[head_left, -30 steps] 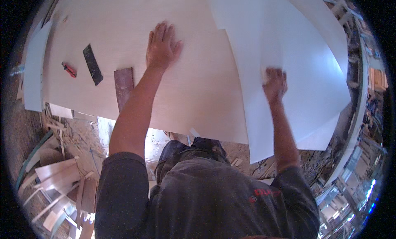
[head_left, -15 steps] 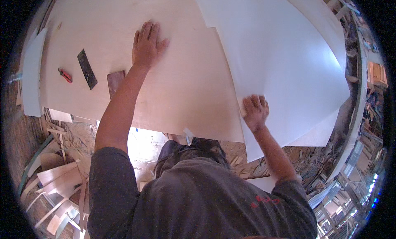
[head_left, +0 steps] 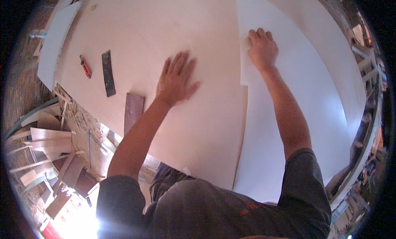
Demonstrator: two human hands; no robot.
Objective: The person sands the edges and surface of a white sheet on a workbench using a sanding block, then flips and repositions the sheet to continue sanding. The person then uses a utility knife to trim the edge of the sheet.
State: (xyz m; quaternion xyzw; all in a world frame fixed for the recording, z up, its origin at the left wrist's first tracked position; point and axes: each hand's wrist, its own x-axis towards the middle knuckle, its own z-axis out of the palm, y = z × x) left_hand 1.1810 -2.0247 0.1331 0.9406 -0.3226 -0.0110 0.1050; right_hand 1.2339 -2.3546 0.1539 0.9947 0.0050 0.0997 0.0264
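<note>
A large pale wooden board (head_left: 198,127) lies before me, partly overlapped on its right side by a white sheet (head_left: 288,127). My left hand (head_left: 175,80) rests palm down on the board, fingers spread and holding nothing. On the sheet, farther off and near its left edge, is my right hand (head_left: 263,51). Its fingers are curled over, and whatever may be under them is hidden. Left of my left hand lie a brown rectangular piece (head_left: 134,111), a dark flat strip (head_left: 108,74) and a small red-handled tool (head_left: 86,67).
A narrow white panel (head_left: 62,43) stands along the board's far left edge. Cut wooden pieces (head_left: 51,140) are piled on the floor at lower left, beside a curved green strip (head_left: 31,113). Past the right edge runs a long pale beam (head_left: 365,164).
My right hand has slid far forward along the white sheet, near its left edge. The left hand has shifted slightly right on the board. The whole view has turned somewhat.
</note>
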